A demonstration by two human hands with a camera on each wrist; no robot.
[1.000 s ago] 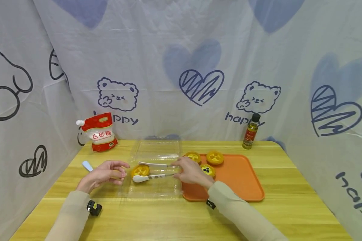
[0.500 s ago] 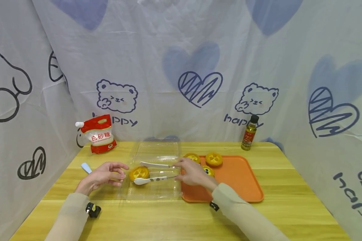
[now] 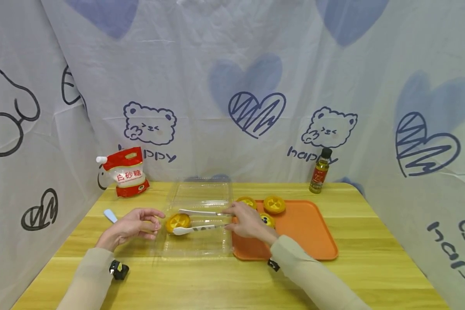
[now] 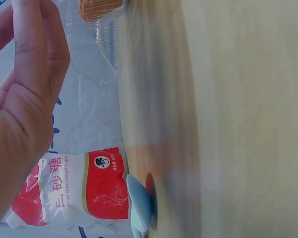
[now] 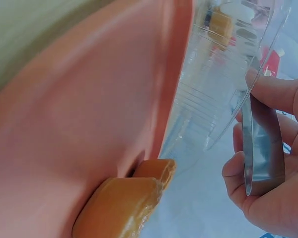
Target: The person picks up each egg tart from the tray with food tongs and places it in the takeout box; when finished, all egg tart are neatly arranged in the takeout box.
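A clear plastic box [image 3: 201,230] sat open at the middle of the table [image 3: 224,280], with one tart [image 3: 178,222] inside its left end and the tongs [image 3: 199,220] reaching over it from the right. Just right of the box lay a tray [image 3: 306,232] carrying three more tarts [image 3: 274,204] along its rear left part. Behind, a sugar pouch [image 3: 125,171] stood at the back left and a bottle [image 3: 320,170] at the back right.

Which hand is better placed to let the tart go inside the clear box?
Right. The right hand grips the tongs, whose tips flank the tart in the box. The left hand merely rests at the box's left edge.
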